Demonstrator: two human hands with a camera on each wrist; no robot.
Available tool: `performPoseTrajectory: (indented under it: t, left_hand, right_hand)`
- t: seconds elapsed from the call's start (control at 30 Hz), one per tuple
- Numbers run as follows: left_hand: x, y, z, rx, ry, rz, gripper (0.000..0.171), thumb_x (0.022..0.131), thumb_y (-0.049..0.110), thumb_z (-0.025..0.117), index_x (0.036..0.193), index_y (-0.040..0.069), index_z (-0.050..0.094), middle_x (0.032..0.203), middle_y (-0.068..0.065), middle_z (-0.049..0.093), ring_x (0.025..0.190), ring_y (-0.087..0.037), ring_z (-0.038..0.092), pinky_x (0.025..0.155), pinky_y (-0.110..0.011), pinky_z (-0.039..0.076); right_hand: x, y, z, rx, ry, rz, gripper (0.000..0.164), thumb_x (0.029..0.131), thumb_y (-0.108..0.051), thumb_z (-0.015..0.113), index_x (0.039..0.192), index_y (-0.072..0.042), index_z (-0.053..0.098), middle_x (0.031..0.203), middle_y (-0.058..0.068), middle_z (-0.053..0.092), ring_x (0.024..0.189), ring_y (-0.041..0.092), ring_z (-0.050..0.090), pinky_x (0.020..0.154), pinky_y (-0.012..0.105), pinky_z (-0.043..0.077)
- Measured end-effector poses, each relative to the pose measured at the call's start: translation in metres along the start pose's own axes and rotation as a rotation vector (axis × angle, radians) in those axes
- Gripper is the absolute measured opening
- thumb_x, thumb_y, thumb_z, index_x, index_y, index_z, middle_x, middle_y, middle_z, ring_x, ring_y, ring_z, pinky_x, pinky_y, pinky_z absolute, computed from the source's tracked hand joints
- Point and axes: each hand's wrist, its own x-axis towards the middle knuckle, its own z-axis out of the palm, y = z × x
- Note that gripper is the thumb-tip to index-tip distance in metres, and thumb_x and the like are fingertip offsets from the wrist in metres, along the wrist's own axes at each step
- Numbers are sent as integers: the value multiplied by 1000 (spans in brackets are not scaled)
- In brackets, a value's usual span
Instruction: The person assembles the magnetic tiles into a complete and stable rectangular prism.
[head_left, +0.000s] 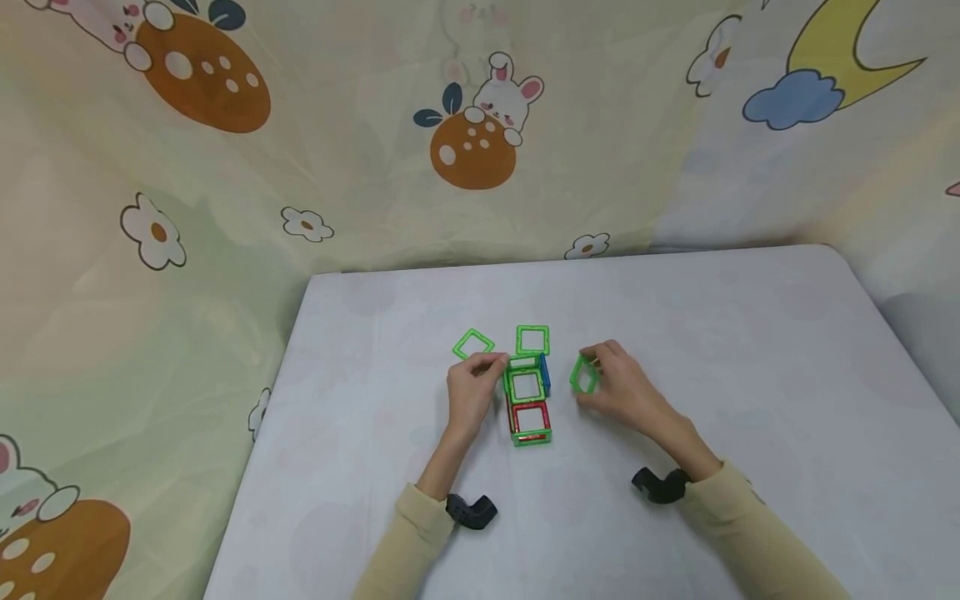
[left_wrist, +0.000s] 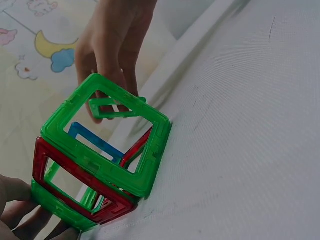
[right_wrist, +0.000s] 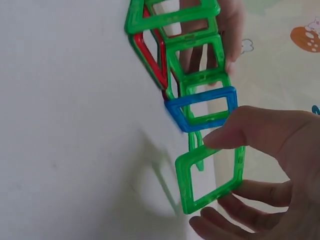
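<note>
A small block of square magnetic tiles [head_left: 527, 401] stands on the table, with green and red frames and a blue tile [head_left: 545, 375] on its right side. My left hand [head_left: 471, 392] holds the block by its far left corner, thumb and fingers at a green frame. In the left wrist view those fingers [left_wrist: 20, 220] lie against the green edge, partly out of frame. To the right of the block, my right hand [head_left: 626, 392] pinches a single green square tile [right_wrist: 185, 180] between thumb and fingers, raised on its edge and apart from the block.
Beyond the block lie two loose green square tiles, one turned like a diamond [head_left: 462, 344] and one straight [head_left: 533, 328]. A white cloth covers the table [head_left: 337, 433]. A printed curtain [head_left: 360, 150] hangs behind it. Black camera mounts [head_left: 472, 512] sit at both wrists.
</note>
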Motion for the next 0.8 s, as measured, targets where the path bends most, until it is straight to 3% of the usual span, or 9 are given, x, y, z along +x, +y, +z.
performPoseTrajectory:
  t: [0.17, 0.43, 0.8]
  left_hand:
    - [0, -1, 0, 7, 5, -1, 17, 94, 23, 76, 101, 8, 80, 102, -6, 76, 96, -17, 71, 84, -26, 56]
    - [1, 0, 0, -3, -1, 6, 17, 93, 24, 77, 100, 8, 80, 101, -5, 76, 95, -18, 71, 84, -26, 56]
    - [0, 0, 0, -1, -4, 9, 17, 94, 24, 76, 99, 8, 80, 101, -5, 76, 96, -17, 70, 85, -28, 56]
  right_hand:
    - [-9, 2, 3, 106, -33, -50, 61, 77, -5, 84, 130, 6, 55, 125, 22, 59, 112, 38, 65, 95, 49, 57]
    - [-20, 6, 12, 264, -80, -94, 60, 78, 6, 79, 131, 7, 49, 131, 23, 56, 120, 39, 62, 95, 39, 57]
    - [-31, 3, 24, 341, -101, -212, 61, 71, 17, 78, 123, 7, 47, 126, 24, 55, 123, 41, 60, 95, 35, 57]
